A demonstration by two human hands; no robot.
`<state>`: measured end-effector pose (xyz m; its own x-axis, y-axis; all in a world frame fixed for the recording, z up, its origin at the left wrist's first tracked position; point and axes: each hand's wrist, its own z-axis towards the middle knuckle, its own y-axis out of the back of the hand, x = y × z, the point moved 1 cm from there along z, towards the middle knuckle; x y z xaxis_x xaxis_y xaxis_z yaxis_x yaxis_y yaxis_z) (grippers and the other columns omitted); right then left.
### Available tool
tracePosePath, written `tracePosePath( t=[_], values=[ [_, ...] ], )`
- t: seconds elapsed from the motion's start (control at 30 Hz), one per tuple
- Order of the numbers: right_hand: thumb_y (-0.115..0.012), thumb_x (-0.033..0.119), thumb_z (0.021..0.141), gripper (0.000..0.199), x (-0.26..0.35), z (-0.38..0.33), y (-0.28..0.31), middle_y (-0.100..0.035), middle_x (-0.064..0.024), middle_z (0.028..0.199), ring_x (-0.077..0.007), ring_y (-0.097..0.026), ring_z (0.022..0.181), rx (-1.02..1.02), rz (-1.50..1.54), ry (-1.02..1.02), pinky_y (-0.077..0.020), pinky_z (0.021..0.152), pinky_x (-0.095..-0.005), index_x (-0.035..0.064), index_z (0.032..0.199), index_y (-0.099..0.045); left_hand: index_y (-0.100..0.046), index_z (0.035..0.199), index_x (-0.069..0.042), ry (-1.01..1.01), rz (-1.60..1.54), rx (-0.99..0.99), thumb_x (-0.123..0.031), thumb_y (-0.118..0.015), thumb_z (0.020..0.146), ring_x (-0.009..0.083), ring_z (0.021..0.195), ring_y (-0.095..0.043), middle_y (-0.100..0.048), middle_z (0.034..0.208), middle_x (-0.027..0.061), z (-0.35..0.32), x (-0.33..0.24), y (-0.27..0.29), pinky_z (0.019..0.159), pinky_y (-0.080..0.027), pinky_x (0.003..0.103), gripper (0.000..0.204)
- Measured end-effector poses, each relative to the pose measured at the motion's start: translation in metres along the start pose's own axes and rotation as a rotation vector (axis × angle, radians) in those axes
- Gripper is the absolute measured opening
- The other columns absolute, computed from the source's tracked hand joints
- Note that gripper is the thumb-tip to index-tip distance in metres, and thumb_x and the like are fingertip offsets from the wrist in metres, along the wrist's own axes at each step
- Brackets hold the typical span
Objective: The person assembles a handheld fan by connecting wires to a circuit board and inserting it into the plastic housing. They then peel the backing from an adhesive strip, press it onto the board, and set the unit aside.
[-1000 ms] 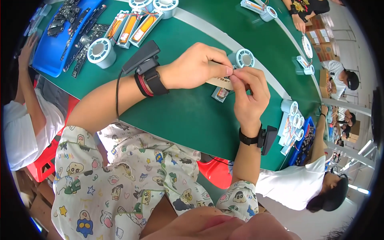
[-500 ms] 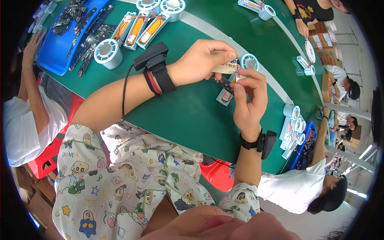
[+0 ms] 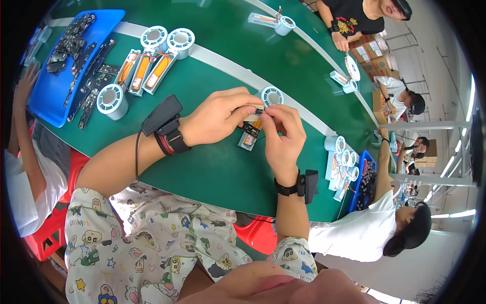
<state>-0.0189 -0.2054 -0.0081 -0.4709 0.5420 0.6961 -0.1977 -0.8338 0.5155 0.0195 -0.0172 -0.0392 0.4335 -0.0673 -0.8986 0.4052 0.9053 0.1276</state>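
My left hand (image 3: 223,115) is closed in a pinch on a small cream-coloured strip (image 3: 251,116) with a dark bit at its end. Thumb and fingers of my right hand (image 3: 284,136) press together against that same end; what they grip is too small to tell. Just under the fingertips shows a black circuit board (image 3: 250,127), partly covered by my left hand. Below it on the table lies a pale blue housing (image 3: 246,147) with an orange battery, partly hidden by the board. A round pale blue part with a grey disc (image 3: 272,95) stands just beyond my hands.
On the left, a blue tray (image 3: 49,104) holds several black circuit boards. Beside it are housings with orange batteries (image 3: 143,71) and a round part (image 3: 112,101). More assemblies (image 3: 340,159) and a blue bin (image 3: 365,169) are at right. Other people sit around the green table (image 3: 202,175).
Both hands have drawn closer together at the end of the cream-coloured strip. My right fingers have moved from the circuit board up to that end. The whole view has shifted.
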Motion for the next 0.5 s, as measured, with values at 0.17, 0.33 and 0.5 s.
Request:
tracePosePath(
  t=[0.17,0.33,0.5],
  values=[
    [-0.072,-0.005,0.09,0.014,0.002,0.003,0.002,-0.066,-0.0103,0.113,-0.0125,-0.067,0.079,0.039,0.061,-0.022,-0.0549,0.067,-0.024,-0.003,0.104,-0.071,-0.068,0.123,-0.001,-0.076,0.122,-0.014,-0.005,-0.059,0.103,0.0195,0.079,-0.065,-0.063,0.099,0.0106,0.002,-0.004,0.005,0.066,-0.053,0.031,0.022],
    [-0.071,-0.005,0.092,0.012,-0.008,0.002,0.006,-0.065,-0.01,0.115,-0.0131,-0.067,0.08,0.059,0.134,-0.044,-0.0559,0.067,-0.0237,-0.0039,0.104,-0.07,-0.069,0.121,-0.001,-0.122,0.172,-0.021,-0.004,-0.061,0.101,0.0223,0.077,-0.064,-0.063,0.092,0.0109,0.003,-0.008,0.003,0.066,-0.051,0.033,0.022],
    [-0.067,-0.003,0.095,0.009,-0.012,0.0,0.006,-0.064,-0.0102,0.117,-0.0127,-0.067,0.077,0.066,0.174,-0.066,-0.054,0.063,-0.0228,-0.0033,0.104,-0.067,-0.069,0.12,-0.001,-0.153,0.206,-0.038,-0.004,-0.062,0.1,0.0246,0.077,-0.064,-0.063,0.091,0.012,0.001,-0.008,0.0,0.067,-0.05,0.034,0.021]
  ],
)
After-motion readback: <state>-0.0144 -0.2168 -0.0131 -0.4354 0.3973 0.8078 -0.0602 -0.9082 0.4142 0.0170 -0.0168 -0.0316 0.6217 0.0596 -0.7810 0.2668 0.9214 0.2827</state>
